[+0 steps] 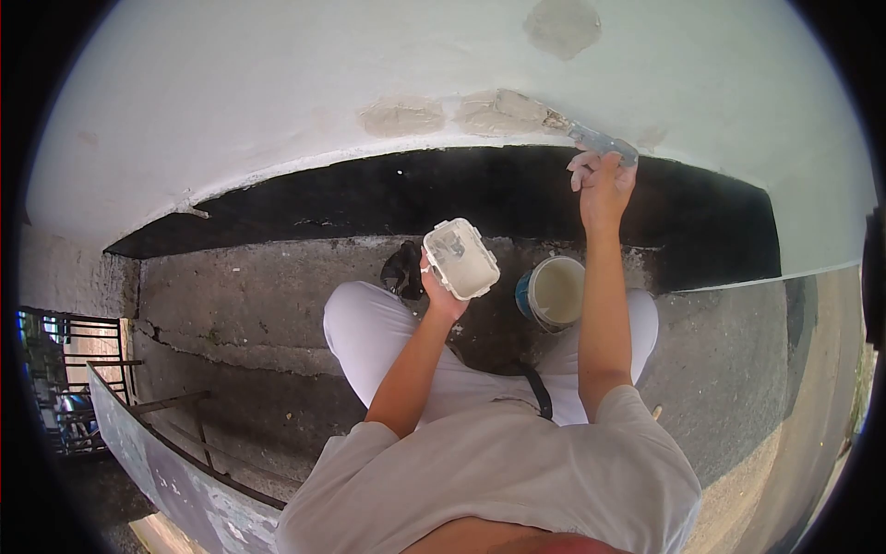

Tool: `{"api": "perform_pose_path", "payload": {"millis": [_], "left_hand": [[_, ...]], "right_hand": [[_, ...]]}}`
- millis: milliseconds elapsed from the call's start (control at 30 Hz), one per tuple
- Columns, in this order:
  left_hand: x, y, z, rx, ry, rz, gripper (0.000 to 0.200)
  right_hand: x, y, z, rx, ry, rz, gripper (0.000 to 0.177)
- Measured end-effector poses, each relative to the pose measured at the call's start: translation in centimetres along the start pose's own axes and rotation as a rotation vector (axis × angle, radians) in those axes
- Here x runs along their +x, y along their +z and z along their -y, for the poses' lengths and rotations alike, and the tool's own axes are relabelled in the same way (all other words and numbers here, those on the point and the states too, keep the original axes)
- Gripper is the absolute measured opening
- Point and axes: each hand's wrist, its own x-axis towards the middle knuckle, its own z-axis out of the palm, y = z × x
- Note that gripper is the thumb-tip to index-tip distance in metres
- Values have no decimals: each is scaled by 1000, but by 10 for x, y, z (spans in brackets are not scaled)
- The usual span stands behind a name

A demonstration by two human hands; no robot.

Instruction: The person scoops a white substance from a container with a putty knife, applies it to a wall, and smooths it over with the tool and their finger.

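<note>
My right hand (602, 183), whitened with filler, is closed around the grey handle of a putty knife (598, 138). The knife's blade points left and lies over a beige filler patch (494, 113) on the white wall, just above the black band. A second patch (401, 116) is beside it on the left. Lower down, my left hand (443, 297) grips a white plastic container (472, 268) from its left and underside. Pale filler coats the inside of the container, with a greyish smear near its upper part.
Between my knees stands a bucket (558, 280) of pale material, near my right forearm. A dark object (402, 270) lies beside my left knee. The black wall band (351, 203) meets the concrete floor (231, 305). A metal railing panel (166, 452) is at lower left.
</note>
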Motion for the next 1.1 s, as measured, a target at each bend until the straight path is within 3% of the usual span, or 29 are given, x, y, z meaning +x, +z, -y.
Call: {"api": "perform_pose_path", "payload": {"millis": [167,367,500,700,800,933,1067,1100], "left_hand": [[2,0,1,-21,-18,33,66],[2,-1,-1,-27,-17,52,66],[2,-1,-1,-19,-29,29,66],[4,2,-1,-20,-9,37,68],[6,-3,-1,-41,-19,110,66],[7,2,-3,-59,5,71,67],[4,1,-4,-101,-10,109,68],[10,-7,0,-109,-8,35,75]], "right_hand": [[-1,7,0,-114,38,21,41],[3,1,3,3,-22,6,42],[3,5,-4,-154,16,63,37],[-4,4,-3,-23,6,31,38],[-19,8,2,-2,129,94,40],[-64,18,0,-257,403,181,27],[-116,15,-9,-360,563,96,26],[-128,16,-9,-376,588,52,26]]}}
